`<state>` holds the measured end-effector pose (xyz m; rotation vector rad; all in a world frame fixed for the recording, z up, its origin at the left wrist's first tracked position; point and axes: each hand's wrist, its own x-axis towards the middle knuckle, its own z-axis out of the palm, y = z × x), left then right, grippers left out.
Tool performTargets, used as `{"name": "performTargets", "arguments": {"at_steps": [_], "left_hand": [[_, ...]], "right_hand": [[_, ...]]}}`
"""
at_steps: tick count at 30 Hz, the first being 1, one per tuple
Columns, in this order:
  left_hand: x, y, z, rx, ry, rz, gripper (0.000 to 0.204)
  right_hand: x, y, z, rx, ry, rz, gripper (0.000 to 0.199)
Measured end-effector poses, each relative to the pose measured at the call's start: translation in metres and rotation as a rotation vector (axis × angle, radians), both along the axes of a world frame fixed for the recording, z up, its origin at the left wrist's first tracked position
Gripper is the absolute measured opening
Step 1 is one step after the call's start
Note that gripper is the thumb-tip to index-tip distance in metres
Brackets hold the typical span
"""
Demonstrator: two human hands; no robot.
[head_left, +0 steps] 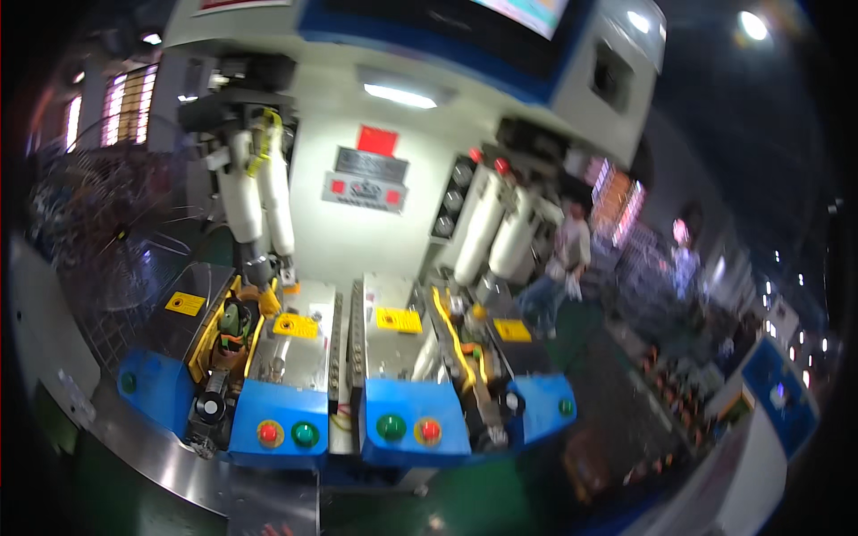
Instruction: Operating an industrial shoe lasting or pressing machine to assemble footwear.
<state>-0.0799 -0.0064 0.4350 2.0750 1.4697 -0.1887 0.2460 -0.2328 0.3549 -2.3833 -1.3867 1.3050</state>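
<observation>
At the bottom edge a sliver of reddish fingertips (277,529), apparently my left hand, shows over the metal ledge (268,500). The rest of that hand is out of the picture, so its grip is hidden. My right hand does not show. Ahead stands a machine with two stations. In its left station a dark green and orange shoe-like piece (234,322) sits between yellow-edged jaws (207,344). Yellow-edged parts (456,335) also line the right station, whose contents are blurred.
Blue front covers carry a red button (269,434) and a green button (391,427), among others. White padded arms (239,192) hang above the stations. A person (565,255) stands back right, near a rack of shoe-like items (684,393). A brown blurred shape (585,464) lies lower right.
</observation>
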Motion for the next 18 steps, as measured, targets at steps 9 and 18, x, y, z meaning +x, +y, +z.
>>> {"name": "performTargets", "arguments": {"at_steps": [9, 18], "left_hand": [[-0.007, -0.017, -0.022, 0.024, -0.171, 0.082, 0.125], [-0.092, -0.053, -0.047, 0.153, -0.146, 0.533, 0.052]], "right_hand": [[0.164, 0.185, -0.023, 0.123, -0.293, 0.377, 0.026], [0.037, 0.182, -0.143, -0.007, -0.199, 1.264, 0.028]]}}
